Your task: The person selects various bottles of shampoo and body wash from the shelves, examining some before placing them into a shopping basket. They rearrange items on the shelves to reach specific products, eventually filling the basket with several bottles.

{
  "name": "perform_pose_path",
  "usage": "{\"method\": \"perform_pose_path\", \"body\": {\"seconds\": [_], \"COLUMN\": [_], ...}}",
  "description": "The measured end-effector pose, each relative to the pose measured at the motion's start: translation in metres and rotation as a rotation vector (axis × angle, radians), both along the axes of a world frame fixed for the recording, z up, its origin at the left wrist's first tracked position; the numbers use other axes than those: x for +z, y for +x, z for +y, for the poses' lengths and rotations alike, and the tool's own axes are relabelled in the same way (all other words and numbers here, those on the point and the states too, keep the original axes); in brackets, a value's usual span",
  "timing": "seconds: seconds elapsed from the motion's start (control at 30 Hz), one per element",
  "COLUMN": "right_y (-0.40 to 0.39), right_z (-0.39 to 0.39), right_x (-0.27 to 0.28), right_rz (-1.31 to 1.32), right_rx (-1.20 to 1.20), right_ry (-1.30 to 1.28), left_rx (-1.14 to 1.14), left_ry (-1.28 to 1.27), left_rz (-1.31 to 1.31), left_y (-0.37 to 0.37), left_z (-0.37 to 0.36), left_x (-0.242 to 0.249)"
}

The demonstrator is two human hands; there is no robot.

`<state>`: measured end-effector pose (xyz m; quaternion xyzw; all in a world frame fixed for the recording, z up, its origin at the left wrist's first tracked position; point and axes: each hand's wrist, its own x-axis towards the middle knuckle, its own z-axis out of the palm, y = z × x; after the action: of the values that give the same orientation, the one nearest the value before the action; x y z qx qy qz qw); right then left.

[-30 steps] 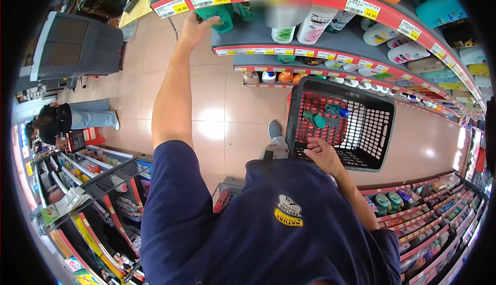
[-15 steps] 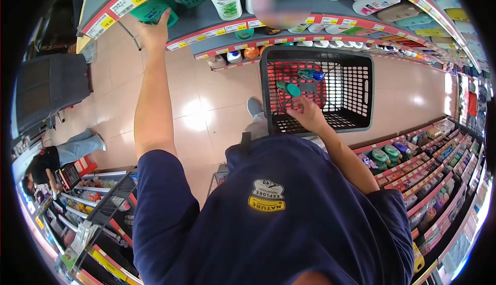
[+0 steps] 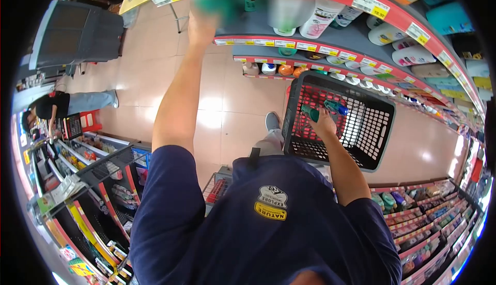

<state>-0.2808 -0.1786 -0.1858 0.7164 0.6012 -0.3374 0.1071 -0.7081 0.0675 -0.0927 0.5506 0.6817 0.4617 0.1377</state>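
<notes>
At the upper left, my left hand (image 3: 201,24) is closed around a green bottle (image 3: 219,3) at the shelf edge; a blurred patch covers part of both. White bottles, one with a pink label (image 3: 321,19), stand to the right of it on the shelf (image 3: 258,27). Over the black shopping basket (image 3: 385,156), my right hand (image 3: 323,125) has its fingers closed at the end of a dark green bottle (image 3: 310,112). Beside that one in the basket lies another green bottle with a blue cap (image 3: 336,107).
Lower shelves of bottles run under the upper one. Racks of small packages (image 3: 429,212) fill the lower right. At the left are a dark cabinet (image 3: 72,34), shelving (image 3: 98,166) and another person (image 3: 57,107). My shoe (image 3: 272,122) is left of the basket.
The view has shifted, so shelf and basket appear further right. My right hand has reached onto the green bottle in the basket. My left hand is still at the green bottle by the shelf.
</notes>
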Motion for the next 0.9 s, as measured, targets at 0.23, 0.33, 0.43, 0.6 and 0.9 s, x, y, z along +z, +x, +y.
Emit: {"method": "perform_pose_path", "body": {"seconds": [0.23, 0.33, 0.43, 0.6, 0.9], "right_y": [0.012, 0.031, 0.051, 0.064, 0.025], "right_z": [-0.003, -0.005, -0.002, 0.018, 0.056], "right_x": [-0.028, -0.016, 0.024, 0.125, 0.199], "right_rz": [-0.001, 0.057, 0.177, 0.367, 0.703], "right_rx": [0.051, 0.088, 0.042, 0.028, 0.092], "right_ry": [0.069, 0.122, 0.096, 0.043, 0.054], "left_rx": [0.047, -0.069, -0.244, -0.746, -1.168], "left_ry": [0.004, -0.14, -0.367, -0.493, -0.731], "left_rz": [-0.118, -0.163, -0.27, -0.127, -0.364], "left_y": [0.035, 0.055, 0.087, 0.155, 0.192], "left_z": [-0.107, -0.158, -0.204, -0.235, -0.21], "left_x": [0.018, 0.002, -0.02, -0.018, 0.047]}}
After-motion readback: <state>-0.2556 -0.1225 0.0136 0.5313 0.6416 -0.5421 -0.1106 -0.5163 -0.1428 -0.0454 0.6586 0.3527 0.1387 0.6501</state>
